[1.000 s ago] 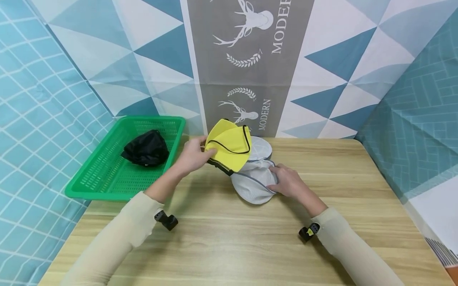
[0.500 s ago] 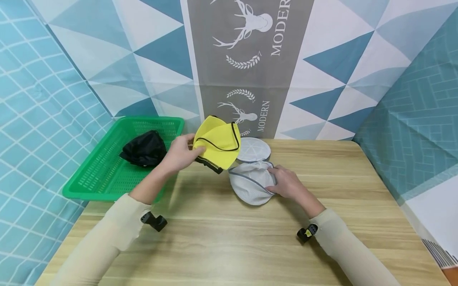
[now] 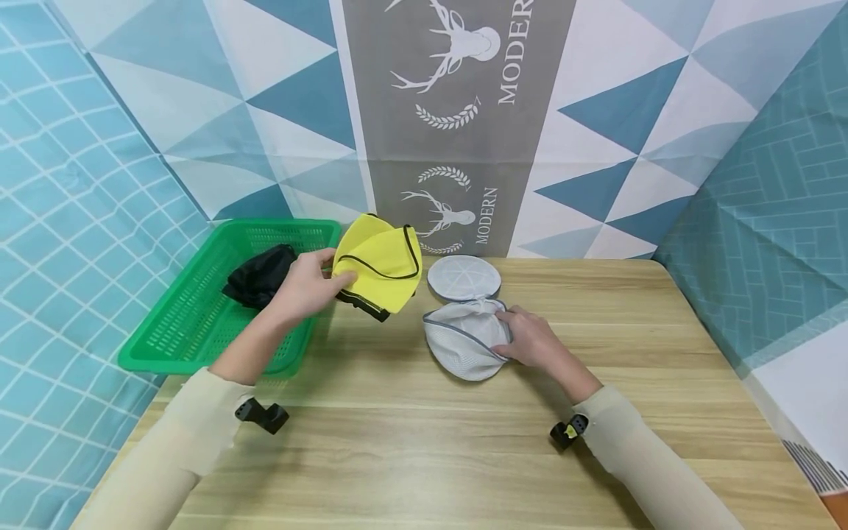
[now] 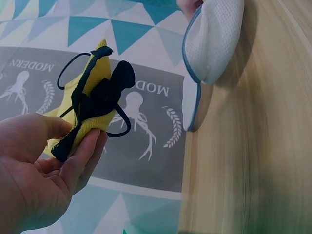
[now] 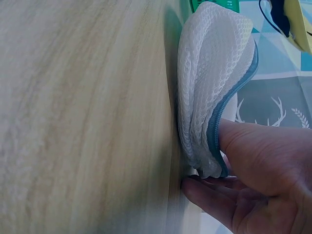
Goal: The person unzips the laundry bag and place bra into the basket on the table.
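Observation:
Up off the table, my left hand (image 3: 309, 283) pinches a yellow fabric piece (image 3: 377, 266) with black trim and thin black cord loops; its exact kind is unclear. The left wrist view shows the thumb and fingers on its black-edged border (image 4: 68, 144). On the table, a white mesh laundry bag (image 3: 460, 342) with grey edging stands partly spread. A round, flat white part (image 3: 465, 277) lies behind it, touching it. My right hand (image 3: 530, 336) grips the bag's right edge, with the thumb and fingers on the grey binding (image 5: 214, 131) in the right wrist view.
A green plastic basket (image 3: 199, 366) stands at the back left of the wooden table (image 3: 424, 456). Inside lies a bunched black fabric item (image 3: 258, 276), partly hidden by my left hand. A patterned cloth wall (image 3: 450, 158) rises behind the table.
My left hand has moved left with the yellow fabric piece, away from the mesh bag and toward the basket. More of the round white part shows. The right hand keeps its grip almost unmoved.

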`<act>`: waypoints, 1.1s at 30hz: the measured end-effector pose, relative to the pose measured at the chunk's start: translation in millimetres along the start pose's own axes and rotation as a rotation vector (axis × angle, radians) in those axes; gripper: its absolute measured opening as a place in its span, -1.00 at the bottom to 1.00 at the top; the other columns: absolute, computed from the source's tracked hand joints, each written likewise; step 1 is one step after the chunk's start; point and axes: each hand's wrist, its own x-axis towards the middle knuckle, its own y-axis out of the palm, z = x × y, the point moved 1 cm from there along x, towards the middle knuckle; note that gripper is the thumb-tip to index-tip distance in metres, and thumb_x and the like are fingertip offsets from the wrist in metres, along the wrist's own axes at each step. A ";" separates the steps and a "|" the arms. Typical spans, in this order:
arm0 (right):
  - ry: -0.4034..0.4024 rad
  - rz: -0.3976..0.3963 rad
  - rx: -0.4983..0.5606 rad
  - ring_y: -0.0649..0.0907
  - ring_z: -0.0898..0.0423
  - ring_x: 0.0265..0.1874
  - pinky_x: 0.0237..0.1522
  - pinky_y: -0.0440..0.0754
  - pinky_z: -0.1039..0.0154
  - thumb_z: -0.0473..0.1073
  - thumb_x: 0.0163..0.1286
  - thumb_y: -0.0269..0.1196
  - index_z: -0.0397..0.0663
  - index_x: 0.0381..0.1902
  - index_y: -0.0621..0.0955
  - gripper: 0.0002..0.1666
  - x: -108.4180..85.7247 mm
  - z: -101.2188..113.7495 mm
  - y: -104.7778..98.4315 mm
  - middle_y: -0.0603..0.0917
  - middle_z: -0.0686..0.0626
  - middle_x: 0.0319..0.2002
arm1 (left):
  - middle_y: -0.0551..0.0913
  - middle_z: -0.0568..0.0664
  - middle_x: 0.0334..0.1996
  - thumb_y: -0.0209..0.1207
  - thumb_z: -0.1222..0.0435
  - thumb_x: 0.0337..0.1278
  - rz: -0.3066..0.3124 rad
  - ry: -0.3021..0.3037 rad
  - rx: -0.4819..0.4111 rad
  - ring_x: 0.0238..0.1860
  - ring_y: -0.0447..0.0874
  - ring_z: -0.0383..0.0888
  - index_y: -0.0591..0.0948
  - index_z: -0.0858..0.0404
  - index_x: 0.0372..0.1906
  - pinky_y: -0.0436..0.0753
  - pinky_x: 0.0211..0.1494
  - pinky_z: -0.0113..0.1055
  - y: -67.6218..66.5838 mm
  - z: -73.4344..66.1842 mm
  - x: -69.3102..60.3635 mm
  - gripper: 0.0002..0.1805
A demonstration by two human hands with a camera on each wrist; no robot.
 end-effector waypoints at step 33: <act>0.008 -0.006 -0.030 0.80 -0.24 0.20 0.22 0.82 -0.27 0.20 0.27 0.67 -0.27 0.52 0.62 0.03 1.9 -4.7 6.5 0.74 -0.31 0.31 | 0.67 0.46 0.43 0.15 0.15 0.73 -0.012 -0.054 0.033 -0.21 0.68 -0.59 0.44 0.43 0.65 0.78 -0.13 -0.52 -66.2 21.4 9.2 -0.36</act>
